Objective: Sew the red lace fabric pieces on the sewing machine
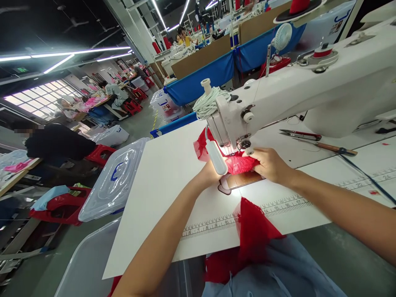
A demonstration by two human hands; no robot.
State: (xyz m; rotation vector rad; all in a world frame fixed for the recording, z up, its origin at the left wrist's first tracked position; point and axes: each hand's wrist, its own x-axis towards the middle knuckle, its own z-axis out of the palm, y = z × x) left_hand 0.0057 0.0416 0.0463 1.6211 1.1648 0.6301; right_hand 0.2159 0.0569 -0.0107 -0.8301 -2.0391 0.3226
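Red lace fabric (243, 165) lies under the needle area of a white sewing machine (229, 115), brightly lit by a small white lamp (216, 158). My right hand (270, 165) pinches the fabric's right edge with bent fingers. On the left side of the needle, my left hand (208, 173) reaches in at the cloth; the lamp hides its fingers. More red sheer cloth shows behind the lamp. Another red lace piece (253, 222) hangs over the table's front edge onto my lap.
Thread snips (301, 135) and a wooden-handled tool (335, 148) with a dark strap lie right of the machine. A ruler strip (216, 225) runs along the white table (148, 189). Lidded plastic bins (114, 177) stand left. People sit at other workstations beyond.
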